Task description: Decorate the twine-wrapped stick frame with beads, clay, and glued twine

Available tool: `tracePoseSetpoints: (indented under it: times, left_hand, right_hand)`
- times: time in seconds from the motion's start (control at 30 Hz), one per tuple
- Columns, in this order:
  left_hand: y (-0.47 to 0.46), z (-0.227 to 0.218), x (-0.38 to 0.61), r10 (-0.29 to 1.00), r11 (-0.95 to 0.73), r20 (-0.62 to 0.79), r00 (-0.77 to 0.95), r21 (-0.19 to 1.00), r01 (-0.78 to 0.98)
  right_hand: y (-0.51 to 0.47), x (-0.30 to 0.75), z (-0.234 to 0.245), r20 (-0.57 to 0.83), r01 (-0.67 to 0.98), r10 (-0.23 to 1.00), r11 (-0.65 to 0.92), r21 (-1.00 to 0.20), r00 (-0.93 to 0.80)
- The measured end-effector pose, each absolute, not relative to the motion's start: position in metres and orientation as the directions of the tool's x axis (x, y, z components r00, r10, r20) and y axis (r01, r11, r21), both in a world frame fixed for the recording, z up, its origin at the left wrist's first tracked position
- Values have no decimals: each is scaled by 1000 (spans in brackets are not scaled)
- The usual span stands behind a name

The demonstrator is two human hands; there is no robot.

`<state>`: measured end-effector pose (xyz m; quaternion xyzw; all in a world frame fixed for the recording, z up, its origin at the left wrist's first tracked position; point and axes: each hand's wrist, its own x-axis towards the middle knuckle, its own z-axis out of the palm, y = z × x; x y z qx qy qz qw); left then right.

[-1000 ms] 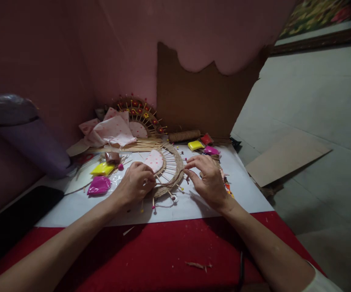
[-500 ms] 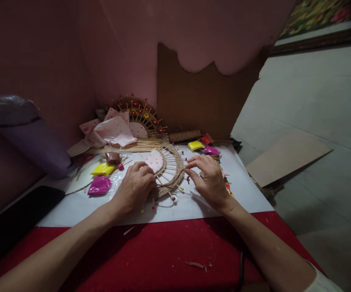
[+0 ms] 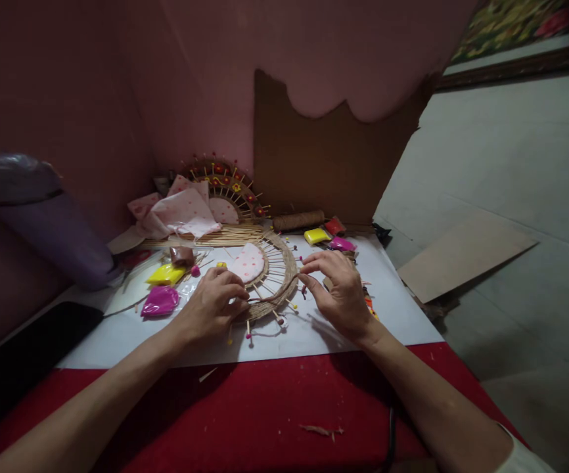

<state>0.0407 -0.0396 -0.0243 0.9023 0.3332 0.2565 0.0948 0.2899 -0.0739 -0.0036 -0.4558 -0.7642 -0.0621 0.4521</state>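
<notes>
A half-round fan-shaped craft lies on the white sheet, with a jute-wrapped outer band (image 3: 290, 263), thin sticks like spokes and a dotted fabric centre (image 3: 248, 263). Coloured beads tip the sticks around its edge. Along the near part of the band runs a thin brown strand (image 3: 271, 299), perhaps rolled clay. My right hand (image 3: 338, 292) pinches the strand's right end between thumb and forefinger. At its left end my left hand (image 3: 211, 301) is closed, fingertips on the strand and low over the craft's left part, which it hides.
Yellow (image 3: 167, 274) and magenta clay packets (image 3: 160, 301) lie left, with more packets (image 3: 317, 235) at the back right. Behind are a twine roll (image 3: 298, 220), bundled sticks (image 3: 235, 234), dotted cloth (image 3: 186, 209) and a finished-looking fan (image 3: 223, 177). Cardboard (image 3: 324, 164) leans against the wall.
My left hand has shifted slightly left, uncovering more of the fabric centre and a small yellow piece behind it. My right hand keeps its pinch in nearly the same place.
</notes>
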Motion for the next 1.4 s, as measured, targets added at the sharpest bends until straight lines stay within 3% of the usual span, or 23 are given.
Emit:
tracePoseSetpoints:
  times: [0.27,0.67,1.1,1.4]
  left_hand:
    - [-44,-27,44,655,-756,405,638,359,547]
    - [-47,-25,46,641,-767,420,642,356,533]
    - [-50,-23,48,598,-799,425,679,251,547]
    - [-53,-22,51,593,-803,453,665,271,531]
  right_hand:
    - [-77,288,-1,765,722,615,616,-316,-190]
    - [-75,290,-4,764,763,633,553,-334,-125]
    - [-76,290,-3,757,781,638,542,-309,-143]
    - [-77,290,-2,730,786,661,539,-302,-174]
